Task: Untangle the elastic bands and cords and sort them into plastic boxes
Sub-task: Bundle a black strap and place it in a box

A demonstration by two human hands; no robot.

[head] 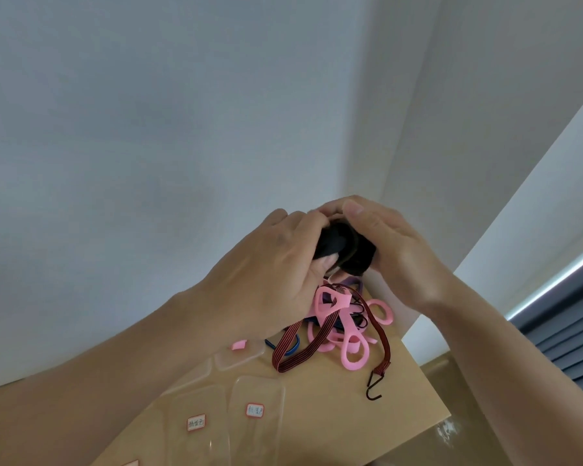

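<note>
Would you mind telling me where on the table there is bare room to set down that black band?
Bare table lies right of the labelled clear boxes and below the striped cord and its hook, to the near edge. Crowded: the pink bands and cords piled beneath the left hand and right hand holding the black band.

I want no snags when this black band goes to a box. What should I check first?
1. Grip: left hand and right hand both hold black band: ok.
2. Black band free of pink bands: cannot tell, hands hide its underside.
3. Cord apart from pink bands: not ok, interlaced.
4. Hook away from hands: ok, lying on table.
5. Matching box known: cannot tell, labels blurred.
</note>
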